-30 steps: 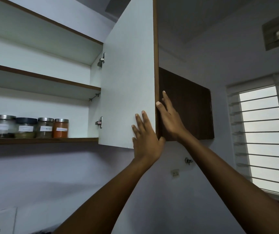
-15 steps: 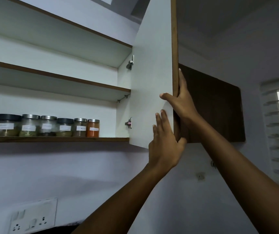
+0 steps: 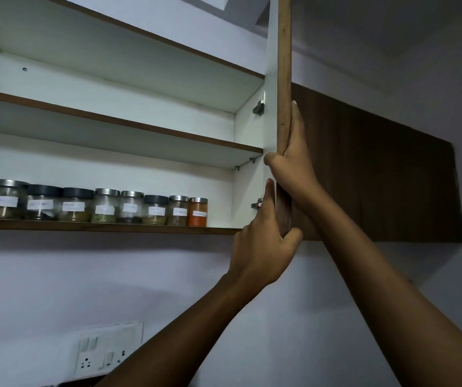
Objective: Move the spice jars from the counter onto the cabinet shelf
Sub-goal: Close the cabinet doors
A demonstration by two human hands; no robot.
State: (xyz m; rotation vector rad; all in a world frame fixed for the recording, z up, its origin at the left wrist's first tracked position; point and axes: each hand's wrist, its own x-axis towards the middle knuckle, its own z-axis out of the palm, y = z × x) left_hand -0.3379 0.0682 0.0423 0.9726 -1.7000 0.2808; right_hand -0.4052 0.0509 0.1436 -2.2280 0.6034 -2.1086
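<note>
Several labelled spice jars (image 3: pixel 104 205) stand in a row on the bottom cabinet shelf (image 3: pixel 107 228), the rightmost one holding orange powder (image 3: pixel 197 212). The open cabinet door (image 3: pixel 283 79) shows edge-on at centre right. My left hand (image 3: pixel 263 241) grips the door's lower edge, fingers on its white inner face and thumb round the brown edge. My right hand (image 3: pixel 294 163) clasps the same edge higher up, fingers flat on the outer side and thumb on the inner side.
Two bare shelves (image 3: pixel 118 127) sit above the jar row. A closed dark wood cabinet (image 3: pixel 378 177) hangs to the right of the door. A wall socket plate (image 3: pixel 109 350) is mounted below on the pale wall.
The view has swung left, showing more jars and the door more edge-on. Both hands stay on the door edge; the left thumb now hooks round it.
</note>
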